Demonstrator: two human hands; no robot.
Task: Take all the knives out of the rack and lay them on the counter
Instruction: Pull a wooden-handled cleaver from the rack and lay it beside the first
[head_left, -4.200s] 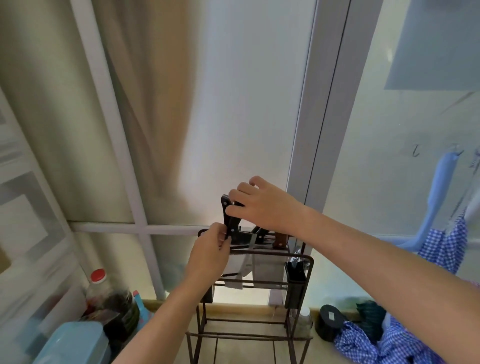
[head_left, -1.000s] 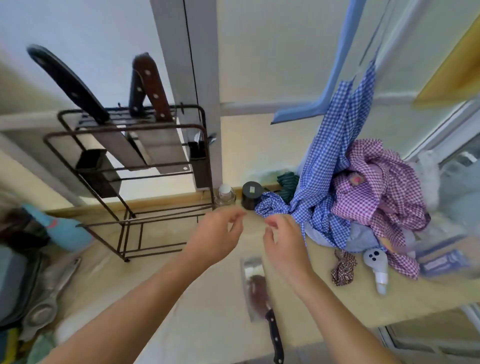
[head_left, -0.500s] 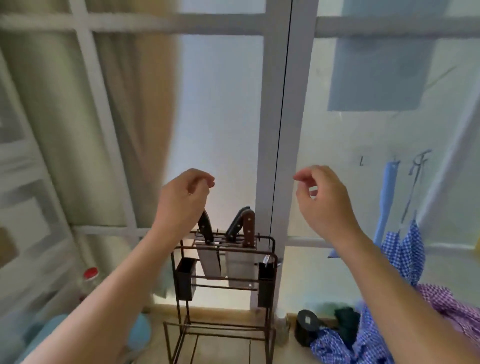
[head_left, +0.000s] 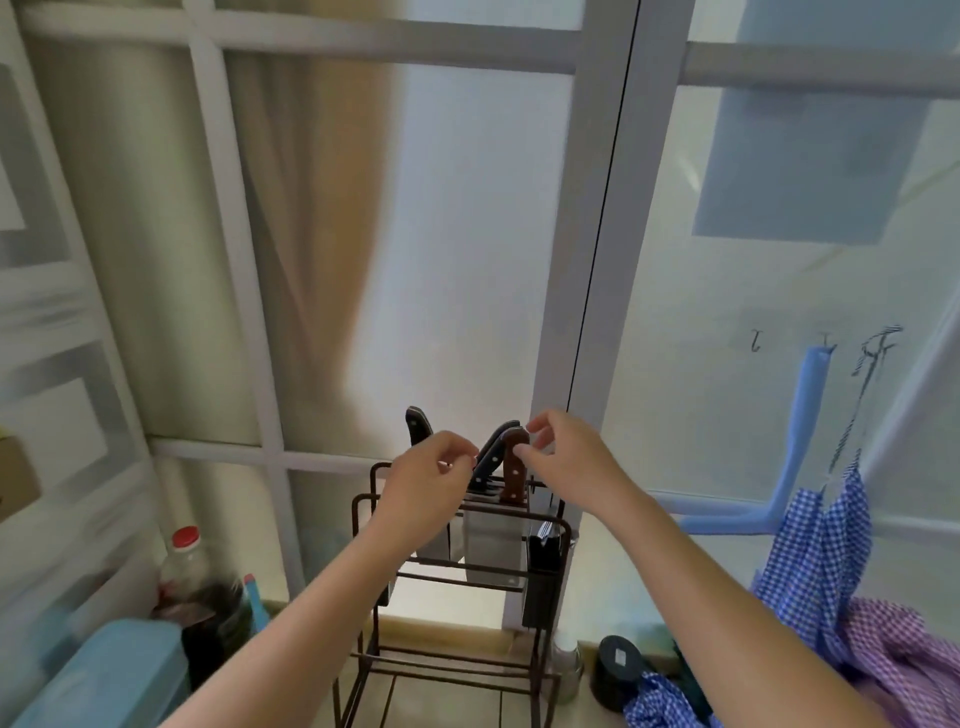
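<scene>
A dark wire knife rack (head_left: 550, 525) stands on the counter in front of a frosted window. Three knives stick up from it: a black-handled one (head_left: 417, 425) at the left, a slanted black-handled one (head_left: 491, 457) in the middle, and a brown-handled cleaver (head_left: 513, 470) at the right. My right hand (head_left: 571, 457) is at the top of the brown handle, thumb and fingers spread on either side of its tip. My left hand (head_left: 428, 480) hovers in front of the rack's left side, fingers curled, holding nothing. The knife laid on the counter is out of view.
A red-capped bottle (head_left: 184, 561) and a blue tub (head_left: 104, 680) stand at the left. A small jar (head_left: 566, 662), a black round container (head_left: 615, 670) and checked cloths (head_left: 815, 561) lie to the right of the rack. The window frame post (head_left: 587, 260) rises behind.
Both hands have dropped from above the rack down to the knife handles. My right hand has moved left onto the tip of the brown handle. One knife has left the rack.
</scene>
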